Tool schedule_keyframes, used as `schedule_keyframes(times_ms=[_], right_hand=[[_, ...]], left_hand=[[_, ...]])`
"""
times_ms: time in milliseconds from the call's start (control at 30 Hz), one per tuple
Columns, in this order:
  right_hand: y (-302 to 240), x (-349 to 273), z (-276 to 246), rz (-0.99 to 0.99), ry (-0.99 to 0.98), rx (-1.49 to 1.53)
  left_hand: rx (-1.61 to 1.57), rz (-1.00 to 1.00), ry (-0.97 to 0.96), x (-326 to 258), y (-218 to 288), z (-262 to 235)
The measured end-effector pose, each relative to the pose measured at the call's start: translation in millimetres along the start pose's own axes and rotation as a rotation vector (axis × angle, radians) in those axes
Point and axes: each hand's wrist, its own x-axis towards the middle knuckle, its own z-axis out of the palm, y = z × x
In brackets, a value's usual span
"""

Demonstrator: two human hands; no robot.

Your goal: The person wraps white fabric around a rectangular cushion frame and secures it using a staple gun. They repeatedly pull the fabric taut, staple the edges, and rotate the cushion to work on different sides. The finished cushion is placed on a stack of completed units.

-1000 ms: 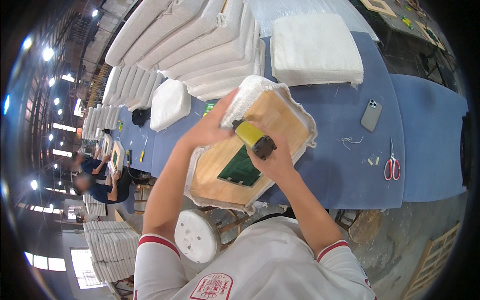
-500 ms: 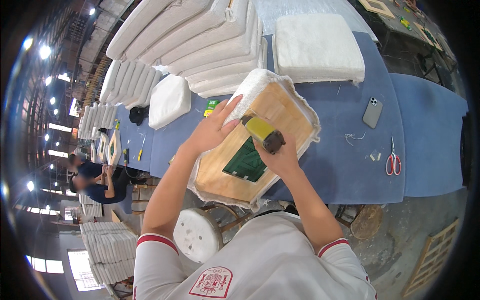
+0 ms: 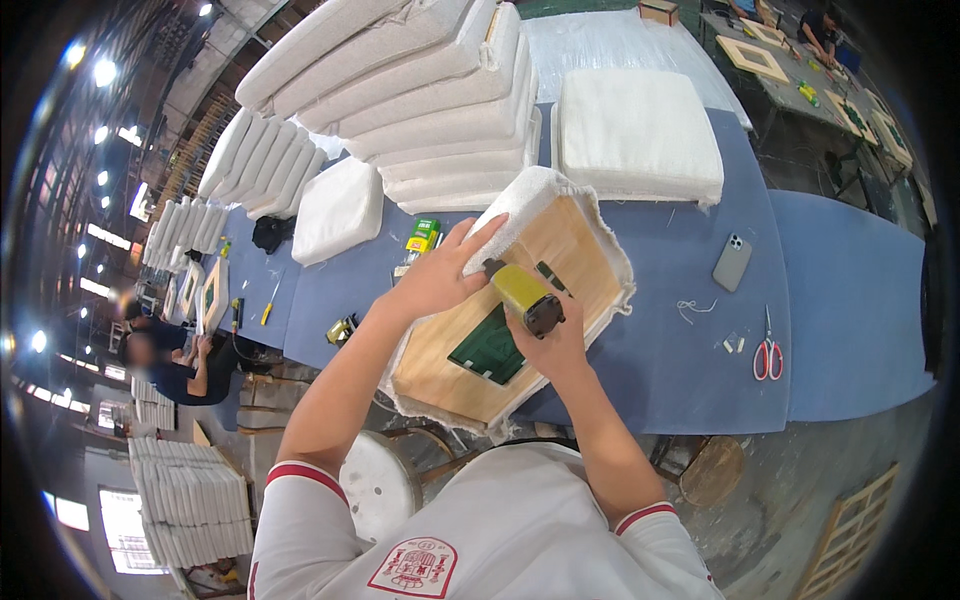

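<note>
White cloth wraps the rim of the wooden-backed cushion (image 3: 432, 362) between your hands; it lies tilted at the near edge of the blue table (image 3: 680, 380), wood side toward you, with green strapping (image 3: 490, 346) showing in its cutout. Your left hand (image 3: 440, 277) is at the cushion's left side, thumb and forefinger spread apart and touching the cloth; whether its other fingers grip beneath cannot be told. Your right hand (image 3: 553, 338) is over the wood, fingers closed around a yellow-and-black tool (image 3: 526, 297) whose nose points at the rim, just beside your left thumb.

To your right lie red-handled scissors (image 3: 768, 357), then white string (image 3: 697, 308) and a grey phone (image 3: 733, 263). Just beyond your left hand is a green-and-yellow box (image 3: 424, 236), its contents not discernible. Farther off rise a tall stack of white cushions (image 3: 425, 85) and, to its right, a white block cushion (image 3: 640, 135). Farthest is a brown box (image 3: 659, 12), its inside hidden.
</note>
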Motion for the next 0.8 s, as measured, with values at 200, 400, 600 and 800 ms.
schedule_keyframes(times_ms=[200, 400, 600, 800], right_hand=[[4, -12, 5, -0.009, 0.004, 0.11], [19, -34, 11, 0.118, -0.107, -0.031], [8, -14, 1, 0.257, -0.097, -0.067], [-19, -6, 8, 0.091, -0.033, 0.017]], left_hand=[[-0.191, 0.22, -0.106, 1, -26, -17], [-0.181, -0.051, 0.086, -7, -70, 19], [0.055, 0.01, 0.058, -22, -50, 12], [0.073, 0.052, 0.055, -31, -37, 9]])
